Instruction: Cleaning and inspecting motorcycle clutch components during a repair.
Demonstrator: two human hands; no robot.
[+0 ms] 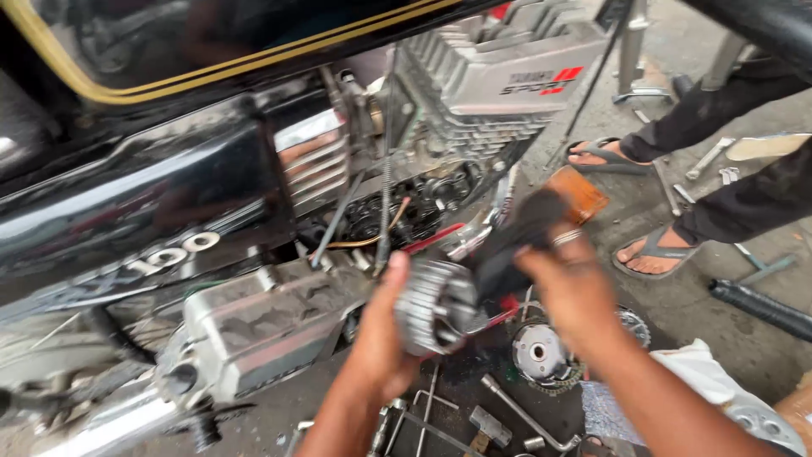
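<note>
My left hand (381,326) grips a round, ribbed metal clutch part (436,305), holding it up in front of the open engine (406,211) of a black motorcycle. Over the right side of that part, my right hand (571,283) presses a dark cloth (516,241). A ring shows on one finger of the right hand. The black fuel tank (169,51) with a gold stripe fills the upper left.
On the floor below lie a sprocketed round part (541,355), a T-handle wrench (524,415), a hammer (486,427) and a white rag (706,377). Another person's sandalled feet (651,250) stand at the right, with loose tools and a black tube (761,309) nearby.
</note>
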